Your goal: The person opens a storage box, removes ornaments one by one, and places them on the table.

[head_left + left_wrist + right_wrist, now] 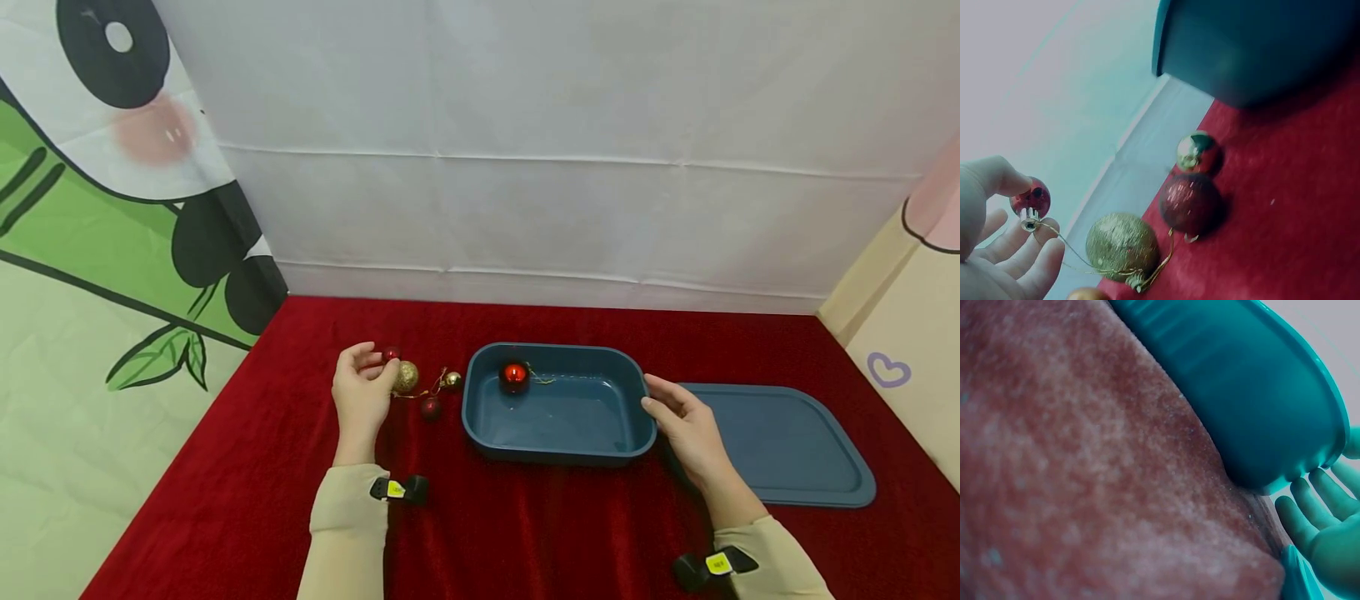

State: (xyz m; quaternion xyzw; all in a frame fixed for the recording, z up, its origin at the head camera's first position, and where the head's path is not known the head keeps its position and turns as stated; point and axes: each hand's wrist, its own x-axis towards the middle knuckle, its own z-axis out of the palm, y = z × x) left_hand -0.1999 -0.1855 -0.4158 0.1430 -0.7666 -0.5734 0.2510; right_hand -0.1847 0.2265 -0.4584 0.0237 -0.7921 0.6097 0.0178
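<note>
My left hand [362, 404] pinches a small shiny red bauble [1030, 199] between thumb and fingers; a gold string hangs from its cap. Close by it on the cloth lies a glittery gold bauble [406, 377]. A dark red glitter bauble [431, 408] and a small shiny gold bauble [453, 380] lie between that hand and a blue rectangular container [558, 454]. Inside the container, at its left, sits a shiny red bauble [514, 377] with a gold string. My right hand [690, 433] holds the container's right rim, its fingers against the outer wall.
A flat blue lid [787, 446] lies on the red cloth [480, 533] to the right of the container. White fabric [555, 217] hangs behind the table, with printed cloth on both sides. Part of another gold bauble [1088, 294] shows at the left wrist view's bottom edge.
</note>
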